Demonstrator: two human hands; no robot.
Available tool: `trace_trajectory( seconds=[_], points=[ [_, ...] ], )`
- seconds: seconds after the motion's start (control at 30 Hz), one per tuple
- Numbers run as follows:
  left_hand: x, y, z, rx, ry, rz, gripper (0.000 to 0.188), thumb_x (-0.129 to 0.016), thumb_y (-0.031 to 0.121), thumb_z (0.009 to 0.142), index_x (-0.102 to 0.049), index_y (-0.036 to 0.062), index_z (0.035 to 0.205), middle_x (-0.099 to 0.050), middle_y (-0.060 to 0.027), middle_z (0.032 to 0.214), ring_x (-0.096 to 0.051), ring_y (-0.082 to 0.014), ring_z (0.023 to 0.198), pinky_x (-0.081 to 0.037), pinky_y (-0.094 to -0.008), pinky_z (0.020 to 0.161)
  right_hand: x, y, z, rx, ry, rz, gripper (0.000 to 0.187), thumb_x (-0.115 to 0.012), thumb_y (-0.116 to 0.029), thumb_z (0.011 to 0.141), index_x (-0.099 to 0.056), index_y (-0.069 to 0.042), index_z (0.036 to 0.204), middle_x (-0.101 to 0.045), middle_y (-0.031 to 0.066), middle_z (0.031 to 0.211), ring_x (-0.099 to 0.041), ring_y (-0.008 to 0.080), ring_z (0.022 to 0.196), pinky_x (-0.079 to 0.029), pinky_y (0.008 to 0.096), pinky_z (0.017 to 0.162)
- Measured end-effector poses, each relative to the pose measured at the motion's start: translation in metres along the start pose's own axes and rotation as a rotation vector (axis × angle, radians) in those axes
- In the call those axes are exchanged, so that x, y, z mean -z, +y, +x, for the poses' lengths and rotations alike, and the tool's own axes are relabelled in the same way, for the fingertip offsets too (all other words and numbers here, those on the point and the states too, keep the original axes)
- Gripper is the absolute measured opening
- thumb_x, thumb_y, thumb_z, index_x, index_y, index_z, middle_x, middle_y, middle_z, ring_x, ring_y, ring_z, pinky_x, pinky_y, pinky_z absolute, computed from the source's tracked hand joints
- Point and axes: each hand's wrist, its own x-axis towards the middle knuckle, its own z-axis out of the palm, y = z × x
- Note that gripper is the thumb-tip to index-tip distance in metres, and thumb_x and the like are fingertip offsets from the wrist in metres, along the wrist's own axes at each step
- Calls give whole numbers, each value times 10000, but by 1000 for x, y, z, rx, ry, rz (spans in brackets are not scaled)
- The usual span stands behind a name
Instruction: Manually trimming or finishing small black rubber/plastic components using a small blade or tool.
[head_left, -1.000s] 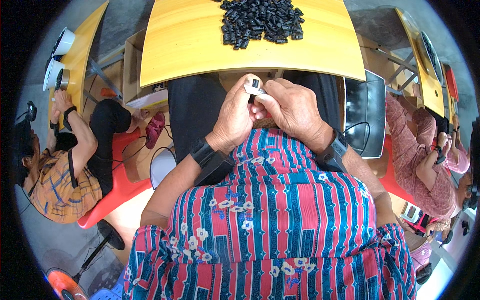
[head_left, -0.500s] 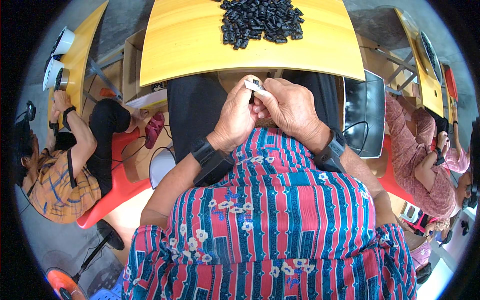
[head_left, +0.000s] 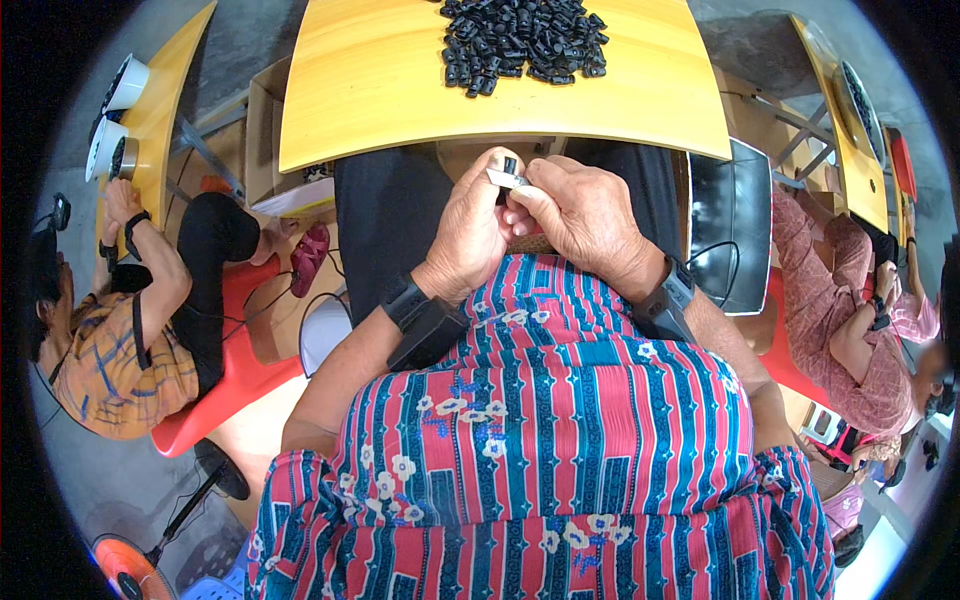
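My hands meet in front of my chest, just short of the near table edge. The fingers of my left hand point(head_left: 472, 232) are closed round a small black plastic part point(head_left: 510, 164), whose top shows at the fingertips. Between thumb and finger, my right hand point(head_left: 590, 212) pinches a short silvery blade point(head_left: 503, 179), which lies across the black part. The lower portion of that part is covered by my fingers. Beyond them, a heap of similar black plastic parts point(head_left: 520, 42) lies on the yellow table point(head_left: 380, 95).
A cardboard box point(head_left: 268, 135) stands left below the table, and a black-lined box point(head_left: 728, 225) to the right. Co-workers sit at yellow tables on both sides, the left one on a red chair point(head_left: 235, 375). A fan point(head_left: 130, 570) stands at lower left.
The silvery blade has turned flatter and moved slightly lower, so more of the black part's top shows. Both hands stay nearly in place, still closed.
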Motion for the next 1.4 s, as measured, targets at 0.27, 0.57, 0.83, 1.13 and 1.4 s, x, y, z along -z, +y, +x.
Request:
trace_trajectory(
  seconds=[0.27, 0.57, 0.83, 1.13, 1.4],
  points=[
    [-3, -2, -2, -18, 15, -2, 256, -342, 297, 1014, -466, 102, 902, -410, 16, 743, -387, -59, 631, -389, -216, 565, -2, 0, -2, -9, 6, 14, 321, -482, -353, 926, -562, -75, 789, -586, 117, 721, -598, 321, 692, -473, 415, 593],
    [2, -4, 0, 12, 23, -5, 222, -338, 254, 1007, -462, 107, 897, -393, 18, 746, -379, -63, 639, -387, -219, 581, -4, 0, -1, -50, -19, 35, 304, -485, -339, 925, -570, -78, 794, -587, 128, 715, -597, 334, 694, -469, 428, 596],
    [3, -3, -1, 22, 28, -36, 211, -334, 233, 1000, -463, 101, 896, -396, 9, 755, -383, -74, 652, -388, -234, 597, -7, -1, -1, -71, 2, 32, 281, -487, -330, 921, -584, -91, 809, -594, 131, 732, -598, 340, 701, -469, 434, 600],
    [3, -7, 0, 19, 62, -68, 204, -334, 218, 995, -470, 92, 910, -403, 4, 764, -384, -82, 656, -391, -242, 601, -5, -6, 3, -155, -52, 42, 314, -470, -345, 927, -594, -93, 786, -600, 130, 712, -601, 341, 700, -468, 443, 607],
    [-1, -8, -2, 30, 151, -95, 198, -355, 228, 999, -471, 98, 904, -394, 16, 760, -377, -76, 654, -391, -242, 608, -8, -8, 4, -204, -39, 62, 335, -488, -342, 928, -599, -70, 766, -599, 136, 693, -608, 336, 684, -470, 423, 598]
  ],
)
